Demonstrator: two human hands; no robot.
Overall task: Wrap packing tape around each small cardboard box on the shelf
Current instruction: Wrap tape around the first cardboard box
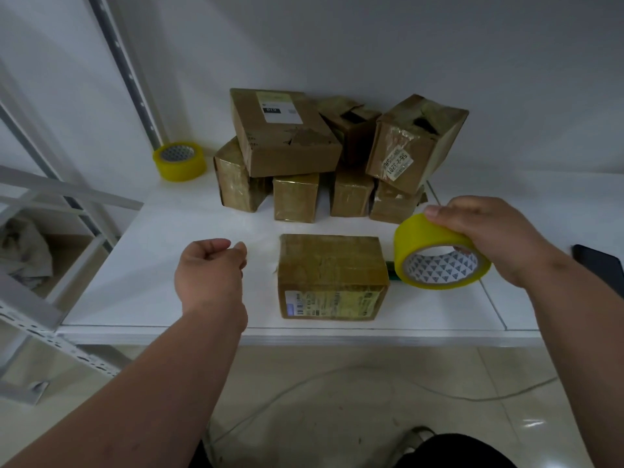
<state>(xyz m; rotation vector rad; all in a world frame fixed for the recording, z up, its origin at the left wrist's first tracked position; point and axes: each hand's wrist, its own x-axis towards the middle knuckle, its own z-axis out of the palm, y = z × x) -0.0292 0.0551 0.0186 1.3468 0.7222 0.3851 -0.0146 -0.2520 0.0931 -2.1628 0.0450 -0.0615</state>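
Yellow tape roll (439, 251) in right hand (496, 238).

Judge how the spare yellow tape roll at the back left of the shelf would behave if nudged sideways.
The spare tape roll lies flat on its round face on the shelf, so it would probably slide rather than roll. It looks squat and wide, so tipping seems unlikely. If knocked onto its edge it could roll freely; nothing touches it, though the stacked boxes stand to its right.
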